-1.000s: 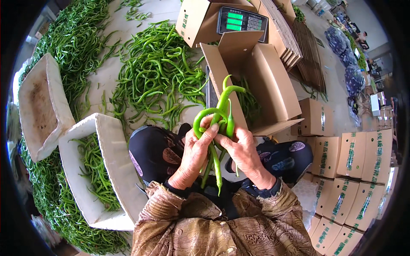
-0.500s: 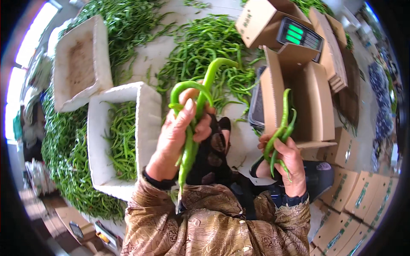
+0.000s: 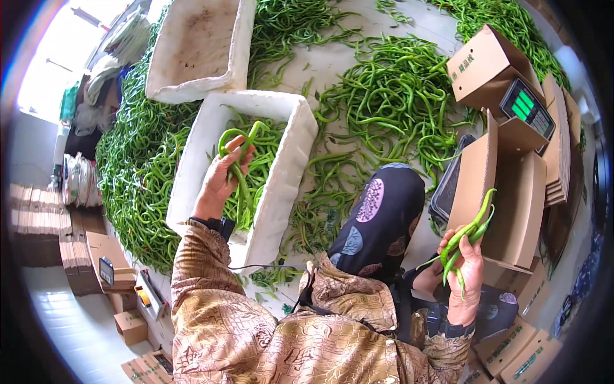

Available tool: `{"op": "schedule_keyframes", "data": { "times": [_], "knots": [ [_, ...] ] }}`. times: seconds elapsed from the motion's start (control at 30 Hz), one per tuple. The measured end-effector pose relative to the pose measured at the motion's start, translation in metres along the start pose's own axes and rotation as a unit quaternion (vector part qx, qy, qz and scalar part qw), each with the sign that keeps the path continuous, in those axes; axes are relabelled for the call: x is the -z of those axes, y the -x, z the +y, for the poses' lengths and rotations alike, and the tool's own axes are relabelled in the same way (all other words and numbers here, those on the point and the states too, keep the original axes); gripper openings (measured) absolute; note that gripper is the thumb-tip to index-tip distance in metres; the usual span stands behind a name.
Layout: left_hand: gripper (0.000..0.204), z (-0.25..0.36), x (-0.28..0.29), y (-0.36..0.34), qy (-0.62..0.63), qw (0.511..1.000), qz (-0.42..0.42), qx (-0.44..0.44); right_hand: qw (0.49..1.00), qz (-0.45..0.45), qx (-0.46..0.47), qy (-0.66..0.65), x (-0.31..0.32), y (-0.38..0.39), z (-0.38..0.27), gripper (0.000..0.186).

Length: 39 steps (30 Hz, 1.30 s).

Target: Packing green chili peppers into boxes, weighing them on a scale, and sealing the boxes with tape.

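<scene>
My left hand [image 3: 219, 181] is closed round a few long green chili peppers [image 3: 242, 191], some curled at the top. It is over a white foam box [image 3: 295, 144], which has more green peppers [image 3: 261, 171] lying inside. Off to the right, my right hand [image 3: 470, 272] grips several slim green peppers [image 3: 472, 228], their ends sticking out above and below the fingers. Just beyond that hand stands an open cardboard box [image 3: 469, 192], its flaps up; what lies at its bottom cannot be made out.
A soiled, bare-bottomed foam box [image 3: 198, 38] adjoins the first. Pepper heaps [image 3: 390, 96] cover much of the floor, a large one [image 3: 137, 185] at left. A scale with a lit green display [image 3: 526, 109] and flattened cartons [image 3: 558, 147] stand at right. My knee [image 3: 384, 205] rises centrally.
The view has swung left. My left hand has moved from in front of me to over the foam box with its peppers. My right hand still holds its bunch beside the cardboard box.
</scene>
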<state>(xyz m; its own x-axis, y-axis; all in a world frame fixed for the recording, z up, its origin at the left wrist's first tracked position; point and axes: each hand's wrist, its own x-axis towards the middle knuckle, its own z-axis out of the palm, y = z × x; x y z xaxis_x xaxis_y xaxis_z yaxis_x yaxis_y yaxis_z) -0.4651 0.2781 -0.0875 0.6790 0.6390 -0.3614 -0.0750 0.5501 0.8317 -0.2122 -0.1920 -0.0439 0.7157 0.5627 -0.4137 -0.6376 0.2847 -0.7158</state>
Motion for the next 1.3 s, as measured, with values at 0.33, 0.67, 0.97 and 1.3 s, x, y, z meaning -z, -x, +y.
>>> {"op": "schedule_keyframes", "data": {
  "times": [0.33,0.67,0.97,1.3],
  "knots": [
    [0.053,-0.001,0.060,0.020,-0.143,0.987,0.044,0.056,0.999,0.015,-0.034,0.010,-0.009,-0.003,0.013,0.019],
    [0.041,-0.008,0.101,0.022,-0.426,0.895,0.132,0.021,0.998,0.021,-0.061,0.018,-0.005,-0.004,0.018,0.019],
    [0.015,0.056,0.158,0.025,-0.177,0.923,0.342,0.009,0.997,0.005,-0.078,0.020,-0.032,-0.007,0.007,0.018],
    [0.036,-0.016,-0.257,0.097,-0.155,0.969,-0.189,-0.016,0.999,0.009,-0.044,0.022,-0.027,0.014,-0.016,0.027]
  ]
}}
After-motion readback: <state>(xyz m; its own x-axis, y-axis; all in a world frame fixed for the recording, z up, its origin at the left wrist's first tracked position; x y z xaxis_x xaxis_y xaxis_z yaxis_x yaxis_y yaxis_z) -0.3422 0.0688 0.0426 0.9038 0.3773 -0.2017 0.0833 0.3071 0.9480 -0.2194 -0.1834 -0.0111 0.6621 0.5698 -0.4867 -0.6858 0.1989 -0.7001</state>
